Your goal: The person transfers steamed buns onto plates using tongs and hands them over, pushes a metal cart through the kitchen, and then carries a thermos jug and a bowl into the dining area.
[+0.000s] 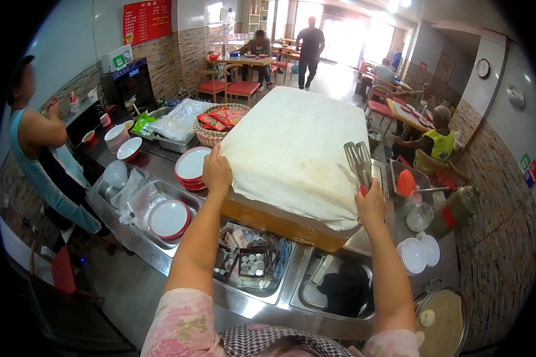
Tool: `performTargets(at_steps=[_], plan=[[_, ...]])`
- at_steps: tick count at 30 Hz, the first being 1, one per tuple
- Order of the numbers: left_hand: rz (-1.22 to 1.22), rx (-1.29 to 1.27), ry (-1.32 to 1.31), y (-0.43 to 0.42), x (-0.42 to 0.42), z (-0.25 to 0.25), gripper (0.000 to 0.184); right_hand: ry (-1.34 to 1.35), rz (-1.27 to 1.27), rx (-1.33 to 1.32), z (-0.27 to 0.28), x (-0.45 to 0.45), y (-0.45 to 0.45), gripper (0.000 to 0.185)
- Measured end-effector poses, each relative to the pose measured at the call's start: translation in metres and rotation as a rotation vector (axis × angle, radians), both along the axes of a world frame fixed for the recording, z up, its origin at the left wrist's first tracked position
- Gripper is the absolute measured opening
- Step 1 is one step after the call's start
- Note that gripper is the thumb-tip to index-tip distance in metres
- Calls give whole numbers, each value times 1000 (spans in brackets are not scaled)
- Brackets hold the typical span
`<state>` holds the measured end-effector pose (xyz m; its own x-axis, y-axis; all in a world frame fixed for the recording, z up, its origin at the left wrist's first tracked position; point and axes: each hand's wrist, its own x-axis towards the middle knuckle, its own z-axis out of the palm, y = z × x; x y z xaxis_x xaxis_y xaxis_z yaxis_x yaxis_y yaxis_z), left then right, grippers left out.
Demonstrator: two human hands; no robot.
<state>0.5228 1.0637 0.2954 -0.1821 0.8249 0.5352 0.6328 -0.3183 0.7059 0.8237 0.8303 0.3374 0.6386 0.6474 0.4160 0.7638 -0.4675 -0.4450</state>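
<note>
A big box (pixel 274 221) under a white cloth (pixel 292 149) stands at the middle of the counter (pixel 253 309). The left hand (pixel 218 172) is curled against the cloth at the box's left side; I cannot tell whether it is gripping. The right hand (pixel 371 202) is closed around metal tongs (pixel 357 160), prongs pointing up and away, just beside the box's right edge.

Left of the box are a stack of red-rimmed plates (pixel 192 163) and, beyond it, a basket (pixel 206 138) with red packets. More plates (pixel 168 218) sit in a tray nearer on the left. On the near side, one sunken tray holds coins (pixel 252 265), and the tray right of it holds something black (pixel 345 288). On the right are white bowls (pixel 413 256) and a flask (pixel 455 211). A person (pixel 44 140) stands at far left.
</note>
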Motion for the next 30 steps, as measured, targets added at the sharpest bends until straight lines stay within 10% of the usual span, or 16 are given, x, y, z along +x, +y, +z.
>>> performTargets(at_steps=[17,21,30], plan=[[-146,172,109,45,-14,-40,39,-98,73,-176,22,0,-4,42],[-284,325,146,57,-22,-45,42,-140,116,-322,62,-20,24,77],[-314,206,10,29,-16,-22,45,-364,241,155,-9,-1,-27,58]])
